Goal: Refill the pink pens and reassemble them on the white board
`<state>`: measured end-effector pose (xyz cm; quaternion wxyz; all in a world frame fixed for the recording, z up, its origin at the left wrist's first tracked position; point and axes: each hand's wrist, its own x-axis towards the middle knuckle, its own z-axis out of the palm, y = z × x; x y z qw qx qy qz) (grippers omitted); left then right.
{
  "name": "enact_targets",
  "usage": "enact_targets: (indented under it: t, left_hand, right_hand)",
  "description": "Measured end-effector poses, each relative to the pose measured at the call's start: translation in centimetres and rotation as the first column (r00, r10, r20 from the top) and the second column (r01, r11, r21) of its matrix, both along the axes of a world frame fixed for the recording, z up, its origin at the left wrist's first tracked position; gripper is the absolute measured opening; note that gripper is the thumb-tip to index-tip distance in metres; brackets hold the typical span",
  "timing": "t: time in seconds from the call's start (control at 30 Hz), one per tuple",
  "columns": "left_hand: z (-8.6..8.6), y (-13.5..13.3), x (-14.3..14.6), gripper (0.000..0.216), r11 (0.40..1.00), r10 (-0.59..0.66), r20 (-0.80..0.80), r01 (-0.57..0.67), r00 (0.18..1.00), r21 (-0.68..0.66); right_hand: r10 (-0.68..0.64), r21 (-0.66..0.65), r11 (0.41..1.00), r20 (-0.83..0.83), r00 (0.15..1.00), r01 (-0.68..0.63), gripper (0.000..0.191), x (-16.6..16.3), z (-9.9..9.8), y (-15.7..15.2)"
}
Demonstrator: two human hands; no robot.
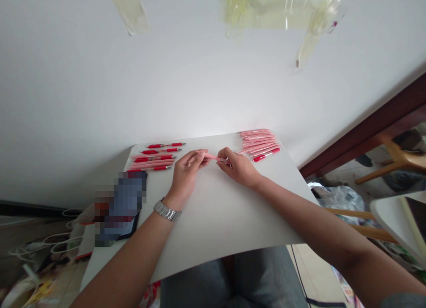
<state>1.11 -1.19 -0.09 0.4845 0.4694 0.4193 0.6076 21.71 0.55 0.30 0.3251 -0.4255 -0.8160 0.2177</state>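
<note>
Above the white table (213, 219), my left hand (189, 167) and my right hand (238, 166) face each other, fingers closed in a pinch. Between them runs a slim pink pen-like stick (212, 156), gripped at one end by each hand. Its right end looks clear or pale, partly hidden by the right fingers. Left of my left hand lie several red pens (166, 145), with pale pink sticks (149, 164) among the lower ones. Beyond my right hand is a pile of pink sticks (261, 140), and a red pen (266, 155) lies along its near side.
A blurred-out dark flat object (128, 206) covers the table's left edge. White wall (186, 77) rises behind the table. White cables (56, 241) hang at the left; a wooden chair (366, 228) and plastic bags (342, 197) stand at the right.
</note>
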Motion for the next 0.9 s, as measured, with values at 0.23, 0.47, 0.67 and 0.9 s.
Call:
enact_targets:
  t: [0.23, 0.47, 0.67, 0.9]
  left_hand:
    - [-0.07, 0.17, -0.28, 0.037, 0.999, 0.038, 0.015, -0.038, 0.999, 0.008]
    - [0.09, 0.34, -0.47, 0.034, 0.994, 0.106, 0.028, -0.106, 0.994, 0.035]
    - [0.25, 0.49, -0.77, 0.038, 0.987, 0.159, 0.048, -0.161, 0.986, 0.031]
    - [0.45, 0.77, -0.96, 0.041, 0.978, 0.199, 0.087, -0.203, 0.976, 0.038]
  right_hand:
    - [-0.031, 0.017, 0.999, -0.007, 1.0, 0.031, 0.021, -0.02, -0.01, -0.06]
    - [-0.062, 0.038, 0.997, -0.004, 0.998, 0.062, 0.02, 0.1, -0.07, 0.02]
    - [-0.081, 0.025, 0.996, -0.02, 0.996, 0.082, 0.019, 0.13, -0.27, 0.13]
    - [-0.059, 0.005, 0.998, -0.048, 0.997, 0.06, 0.021, 0.1, -0.07, 0.08]
